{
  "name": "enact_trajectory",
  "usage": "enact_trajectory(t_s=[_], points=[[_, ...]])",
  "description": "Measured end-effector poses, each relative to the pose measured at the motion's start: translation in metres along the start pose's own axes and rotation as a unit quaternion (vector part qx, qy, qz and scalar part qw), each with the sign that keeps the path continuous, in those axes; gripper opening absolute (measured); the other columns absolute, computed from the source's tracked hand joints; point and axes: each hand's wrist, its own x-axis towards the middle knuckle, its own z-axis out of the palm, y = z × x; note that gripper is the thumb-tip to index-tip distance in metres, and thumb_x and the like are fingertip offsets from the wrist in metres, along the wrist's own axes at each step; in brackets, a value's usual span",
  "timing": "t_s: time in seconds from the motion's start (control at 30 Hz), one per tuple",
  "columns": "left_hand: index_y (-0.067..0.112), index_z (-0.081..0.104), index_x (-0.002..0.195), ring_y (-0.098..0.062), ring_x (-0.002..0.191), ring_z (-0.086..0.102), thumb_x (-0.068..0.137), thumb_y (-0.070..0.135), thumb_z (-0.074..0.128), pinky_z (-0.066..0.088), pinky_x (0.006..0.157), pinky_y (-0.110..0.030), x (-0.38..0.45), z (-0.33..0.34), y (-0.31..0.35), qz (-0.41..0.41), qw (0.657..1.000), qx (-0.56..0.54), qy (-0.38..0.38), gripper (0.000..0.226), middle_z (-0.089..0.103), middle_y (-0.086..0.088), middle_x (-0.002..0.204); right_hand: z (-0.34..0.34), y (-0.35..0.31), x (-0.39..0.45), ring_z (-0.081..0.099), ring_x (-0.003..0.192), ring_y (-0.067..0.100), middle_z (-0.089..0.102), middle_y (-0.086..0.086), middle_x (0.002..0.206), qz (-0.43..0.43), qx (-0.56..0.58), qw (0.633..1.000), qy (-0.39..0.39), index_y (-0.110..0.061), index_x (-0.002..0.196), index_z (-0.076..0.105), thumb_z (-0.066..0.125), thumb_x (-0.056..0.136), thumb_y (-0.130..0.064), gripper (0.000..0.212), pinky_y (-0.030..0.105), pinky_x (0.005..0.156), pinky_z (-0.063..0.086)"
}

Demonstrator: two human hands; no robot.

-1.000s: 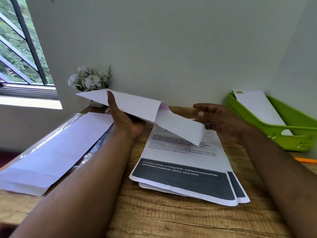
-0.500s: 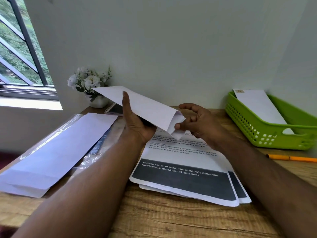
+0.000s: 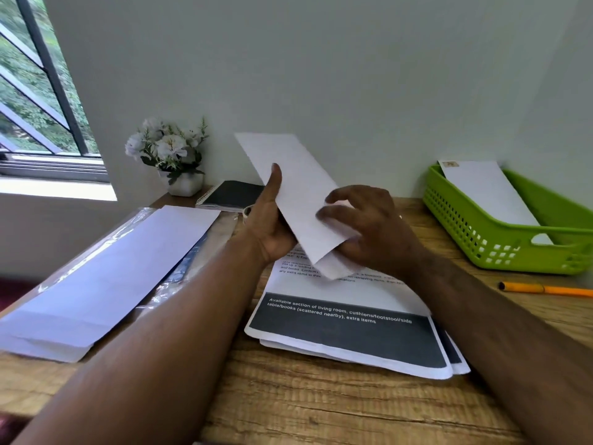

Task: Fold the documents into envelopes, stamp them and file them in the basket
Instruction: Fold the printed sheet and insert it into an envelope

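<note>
Centrally, the wooden table point(image 3: 321, 409) carries a stack of printed documents point(image 3: 346, 332) at 6 o'clock, spare envelopes point(image 3: 106, 277) at 9 o'clock (on clear plastic), and a green basket point(image 3: 500, 242) at 3 o'clock holding one stamped envelope point(image 3: 487, 191). Above the stack, the left hand point(image 3: 269, 226) grips a white envelope point(image 3: 298, 200), tilted, thumb across its face. The right hand point(image 3: 365, 229) has its fingers curled round the envelope's lower end.
</note>
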Motion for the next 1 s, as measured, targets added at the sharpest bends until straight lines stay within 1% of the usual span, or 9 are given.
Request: enact_trajectory(t_s=[0.1, 0.2, 0.23, 0.3, 0.37, 0.57, 0.7, 0.87, 1.0], points=[[0.008, 0.048, 0.139, -0.035, 0.120, 0.057, 0.090, 0.056, 0.050, 0.048, 0.098, -0.051, 0.000, 0.002, 0.007, -0.018, 0.999, 0.034, 0.035, 0.068, 0.057, -0.018, 0.135, -0.009, -0.005, 0.001, 0.051, 0.124, 0.023, 0.061, 0.003, 0.123, -0.090, -0.009, 0.992, -0.088, -0.023, 0.114, 0.067, 0.057, 0.076, -0.070, 0.061, 0.044, 0.100, 0.032], [0.005, 0.048, 0.137, -0.033, 0.112, 0.063, 0.094, 0.028, 0.060, 0.051, 0.095, -0.049, 0.002, 0.006, 0.001, 0.068, 0.980, 0.145, 0.114, 0.050, 0.065, -0.015, 0.123, -0.009, -0.009, 0.005, 0.039, 0.134, 0.016, 0.054, -0.004, 0.136, -0.066, -0.011, 0.969, -0.237, -0.030, 0.123, 0.062, 0.048, 0.067, -0.084, 0.079, 0.044, 0.110, 0.024], [0.008, 0.045, 0.140, -0.027, 0.108, 0.064, 0.092, 0.022, 0.065, 0.052, 0.094, -0.043, 0.001, 0.006, -0.002, 0.108, 0.947, 0.257, 0.157, 0.054, 0.066, -0.010, 0.119, -0.007, -0.008, 0.004, 0.032, 0.139, 0.013, 0.049, -0.007, 0.141, -0.030, 0.001, 0.954, -0.297, -0.033, 0.126, 0.059, 0.048, 0.065, -0.086, 0.082, 0.041, 0.113, 0.019], [0.014, 0.047, 0.139, -0.008, 0.097, 0.060, 0.086, 0.016, 0.072, 0.049, 0.088, -0.022, 0.000, 0.008, -0.006, 0.198, 0.808, 0.508, 0.225, 0.059, 0.063, 0.004, 0.108, -0.004, -0.002, -0.003, 0.019, 0.144, 0.007, 0.035, -0.013, 0.151, 0.076, 0.072, 0.912, -0.398, -0.038, 0.134, 0.050, 0.056, 0.063, -0.083, 0.083, 0.032, 0.116, 0.010], [0.015, 0.064, 0.118, -0.003, 0.080, 0.058, 0.084, 0.013, 0.072, 0.049, 0.076, -0.018, -0.003, 0.012, -0.002, 0.232, 0.708, 0.636, 0.202, 0.034, 0.064, 0.006, 0.094, -0.004, 0.005, -0.009, 0.022, 0.142, 0.003, 0.031, -0.016, 0.153, 0.163, 0.166, 0.873, -0.428, -0.042, 0.137, 0.046, 0.068, 0.066, -0.070, 0.080, 0.023, 0.114, 0.012], [0.005, 0.071, 0.089, -0.013, 0.059, 0.065, 0.090, 0.018, 0.068, 0.057, 0.061, -0.028, -0.015, 0.019, 0.003, -0.034, 0.726, 0.686, 0.041, 0.014, 0.072, -0.009, 0.075, -0.003, 0.015, -0.014, 0.044, 0.123, -0.004, 0.055, -0.024, 0.129, 0.239, 0.254, 0.867, -0.357, -0.039, 0.112, 0.067, 0.077, 0.072, -0.050, 0.043, 0.022, 0.108, 0.029], [0.005, 0.072, 0.090, -0.012, 0.063, 0.066, 0.085, 0.021, 0.073, 0.056, 0.064, -0.026, -0.019, 0.021, 0.006, -0.076, 0.722, 0.688, 0.003, 0.017, 0.072, -0.006, 0.075, 0.000, 0.015, -0.013, 0.052, 0.109, 0.005, 0.063, -0.016, 0.113, 0.251, 0.199, 0.893, -0.316, -0.031, 0.096, 0.070, 0.077, 0.070, -0.052, 0.035, 0.029, 0.099, 0.040], [0.016, 0.068, 0.089, -0.008, 0.065, 0.058, 0.079, 0.012, 0.077, 0.049, 0.062, -0.019, -0.024, 0.028, 0.002, -0.099, 0.646, 0.756, -0.031, 0.015, 0.061, 0.007, 0.069, 0.005, 0.012, -0.005, 0.054, 0.094, 0.013, 0.062, -0.008, 0.100, 0.142, 0.051, 0.938, -0.313, -0.027, 0.088, 0.066, 0.066, 0.073, -0.063, 0.039, 0.035, 0.083, 0.045], [0.026, 0.059, 0.085, -0.009, 0.065, 0.052, 0.079, 0.015, 0.077, 0.042, 0.061, -0.021, -0.023, 0.029, 0.001, -0.097, 0.623, 0.776, -0.035, 0.022, 0.055, 0.007, 0.071, 0.006, 0.010, -0.006, 0.049, 0.077, 0.004, 0.055, -0.011, 0.080, 0.156, 0.132, 0.936, -0.285, -0.025, 0.078, 0.065, 0.076, 0.072, -0.050, 0.028, 0.022, 0.068, 0.039]])
